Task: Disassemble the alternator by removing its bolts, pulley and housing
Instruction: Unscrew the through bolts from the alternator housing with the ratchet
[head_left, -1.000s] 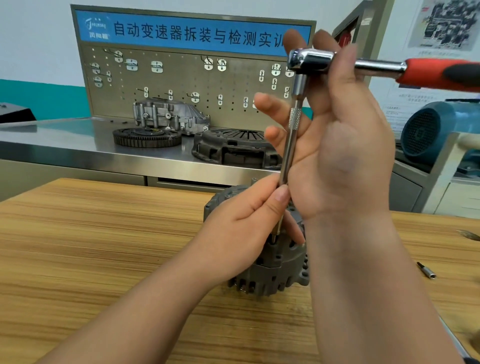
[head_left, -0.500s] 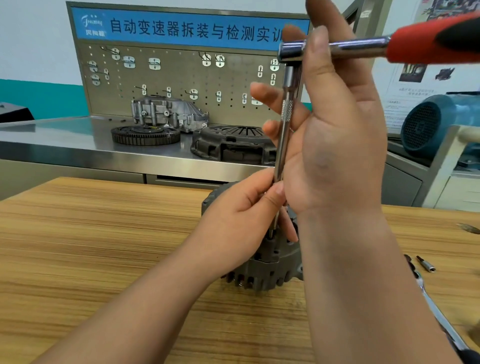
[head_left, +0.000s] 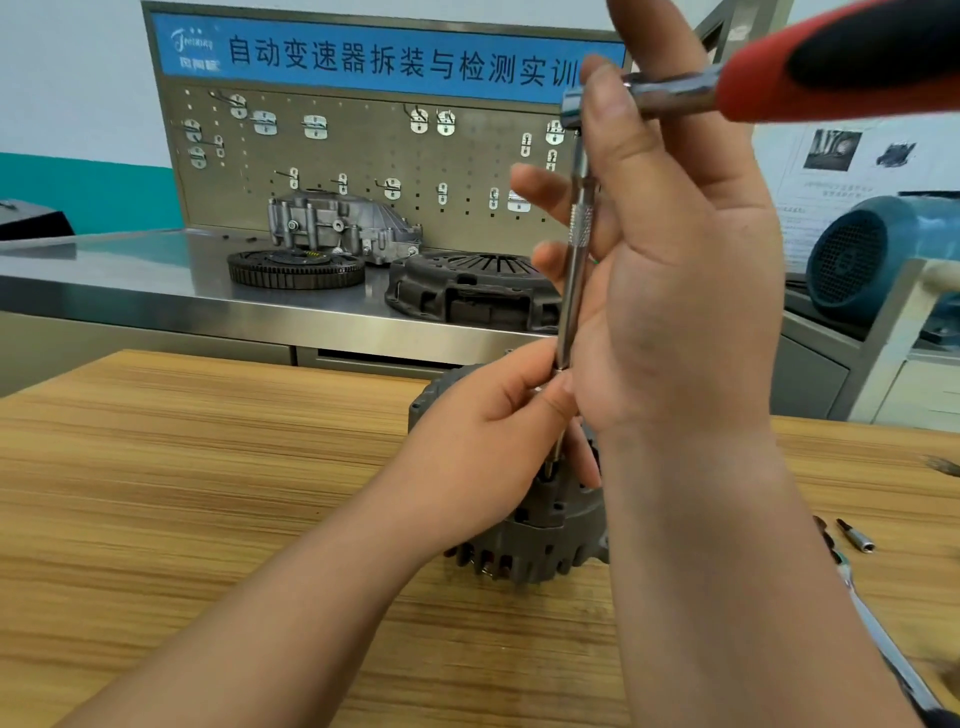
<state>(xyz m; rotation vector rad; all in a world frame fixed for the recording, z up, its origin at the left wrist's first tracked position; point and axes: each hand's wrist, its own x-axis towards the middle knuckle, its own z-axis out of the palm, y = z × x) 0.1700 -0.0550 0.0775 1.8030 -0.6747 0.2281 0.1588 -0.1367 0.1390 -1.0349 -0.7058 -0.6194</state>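
A grey finned alternator (head_left: 540, 540) stands on the wooden table (head_left: 208, 467), mostly hidden behind my hands. A ratchet with a red and black handle (head_left: 841, 67) carries a long steel extension bar (head_left: 574, 270) that runs straight down onto the alternator's top. My right hand (head_left: 670, 260) is raised, thumb over the ratchet head and fingers spread behind the bar. My left hand (head_left: 488, 452) rests on the alternator and pinches the bar's lower end. The bolt under the bar's tip is hidden.
A small steel bit (head_left: 857, 538) and a long chrome tool (head_left: 883, 639) lie on the table at the right. Behind stands a steel bench (head_left: 130, 291) with a clutch cover (head_left: 467, 291), a toothed ring (head_left: 296, 267), a cast housing (head_left: 337, 223) and a pegboard. A blue motor (head_left: 872, 254) is far right.
The ratchet handle has swung upward and towards me, now crossing the top right corner. My right hand rose with it. My left hand stays on the bar's lower end.
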